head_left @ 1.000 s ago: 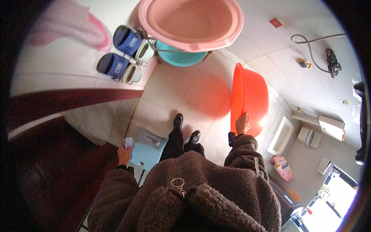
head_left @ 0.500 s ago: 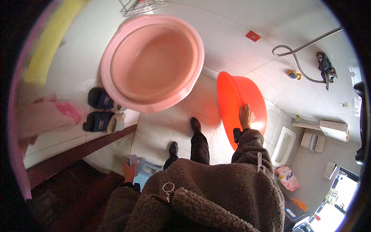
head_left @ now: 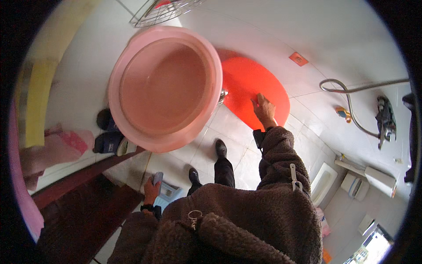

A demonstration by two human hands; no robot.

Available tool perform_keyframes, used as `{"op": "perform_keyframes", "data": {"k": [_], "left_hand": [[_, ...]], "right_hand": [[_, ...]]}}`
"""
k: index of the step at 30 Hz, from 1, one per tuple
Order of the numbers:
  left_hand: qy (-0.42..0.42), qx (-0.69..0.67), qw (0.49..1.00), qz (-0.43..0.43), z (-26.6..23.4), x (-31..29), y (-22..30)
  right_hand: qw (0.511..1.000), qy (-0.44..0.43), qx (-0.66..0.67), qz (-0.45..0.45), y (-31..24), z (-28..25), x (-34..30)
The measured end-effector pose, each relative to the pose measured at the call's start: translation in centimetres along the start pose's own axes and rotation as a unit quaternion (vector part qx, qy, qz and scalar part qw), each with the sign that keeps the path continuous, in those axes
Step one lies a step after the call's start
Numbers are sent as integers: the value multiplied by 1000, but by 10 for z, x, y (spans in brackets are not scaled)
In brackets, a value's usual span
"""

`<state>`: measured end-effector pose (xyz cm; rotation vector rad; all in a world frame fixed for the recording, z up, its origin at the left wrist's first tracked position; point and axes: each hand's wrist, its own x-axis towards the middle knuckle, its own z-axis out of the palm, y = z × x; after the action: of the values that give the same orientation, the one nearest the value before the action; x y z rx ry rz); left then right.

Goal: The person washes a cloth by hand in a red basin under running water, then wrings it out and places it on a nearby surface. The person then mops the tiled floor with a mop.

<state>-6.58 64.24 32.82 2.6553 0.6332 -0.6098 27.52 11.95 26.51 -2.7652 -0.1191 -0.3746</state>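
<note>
The red tub [head_left: 250, 81] appears partly dealt with: it is already up by the far wall, just right of the pink basin [head_left: 167, 83], which hides its left end. Whether it is fully settled there cannot be told, since its support is out of sight; what seems left is for the right hand [head_left: 265, 111] to come off it. The pink basin sits at the far left, with a wire rack [head_left: 169, 12] beyond it. The person's right arm reaches forward and slightly right, sleeve bunched at the wrist, the back of the hand uppermost in front of the red tub. Its fingers are loosely bent and the thumb stands a little apart; whether they grip the plastic or merely rest against it is unclear. The left arm hangs low at the near left, elbow close to the body, the left hand [head_left: 151, 192] closed around a small grey object [head_left: 158, 177] of uncertain kind, just beside a light-blue plastic piece [head_left: 170, 192] near the feet.
</note>
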Motion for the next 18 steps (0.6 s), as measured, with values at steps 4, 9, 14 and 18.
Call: {"op": "perform_keyframes", "data": {"k": [4, 9, 14, 18], "left_hand": [[2, 45, 997, 63, 9, -4, -4], [5, -77, 997, -20, 24, -21, -20], [18, -139, 985, -102, 25, -52, -49], [53, -185, 968, -161, 38, -96, -93]], "right_hand": [[998, -17, 2, -52, 3, -2, 14], [996, 86, -30, -19, -15, -28, -3], [995, 66, -40, 64, -59, -29, -80], [989, -91, 87, -74, -129, -9, -144]]}}
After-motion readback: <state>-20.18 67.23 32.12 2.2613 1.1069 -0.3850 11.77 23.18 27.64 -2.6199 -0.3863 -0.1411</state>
